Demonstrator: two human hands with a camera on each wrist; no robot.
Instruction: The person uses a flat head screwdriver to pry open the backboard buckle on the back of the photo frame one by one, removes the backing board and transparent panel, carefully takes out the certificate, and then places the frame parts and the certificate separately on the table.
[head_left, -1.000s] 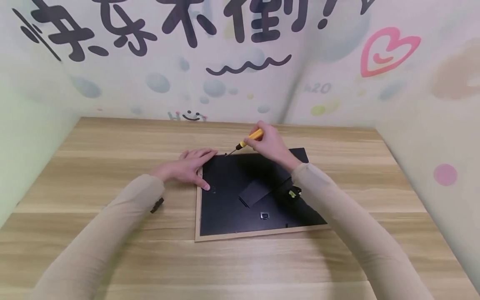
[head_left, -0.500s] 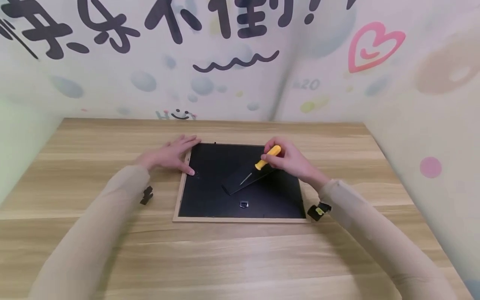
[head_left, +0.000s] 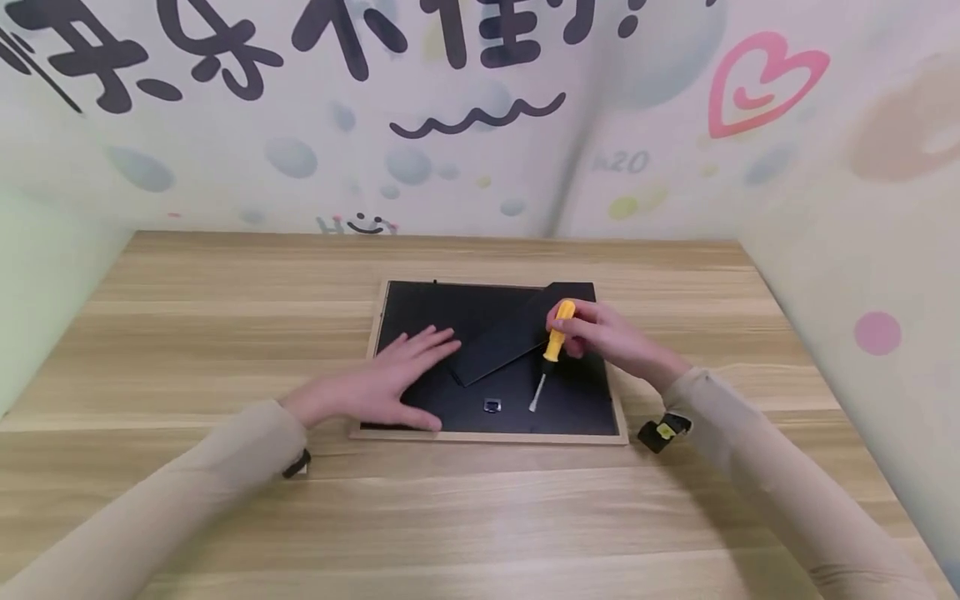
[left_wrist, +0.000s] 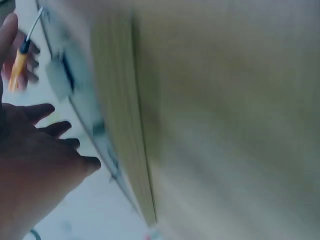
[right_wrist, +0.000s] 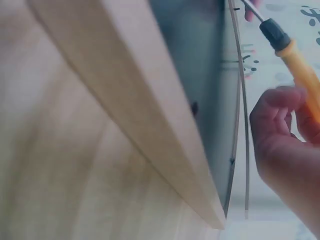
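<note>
A picture frame (head_left: 487,437) with a light wooden rim lies face down on the table, its black backing board (head_left: 420,308) upward. My left hand (head_left: 386,383) is spread over the frame's lower left part, fingers straight and holding nothing; I cannot tell if it touches the board. In my right hand (head_left: 611,337) I grip a screwdriver (head_left: 558,333) by its yellow handle, above the board's right part. Its metal tip slants down toward the lower edge. The right wrist view also shows the screwdriver (right_wrist: 300,67) in my curled fingers.
A black stand leg (head_left: 498,342) lies slantwise across the board, with a small metal hanger (head_left: 492,406) below it. One dark tab (head_left: 435,282) sticks up at the far rim. Behind the wooden table (head_left: 480,517) rises a printed wall (head_left: 480,192).
My left hand has left the frame's far left corner and come nearer, over the lower left. My right hand has brought the screwdriver from the far rim to the right side, tip pointing nearer me.
</note>
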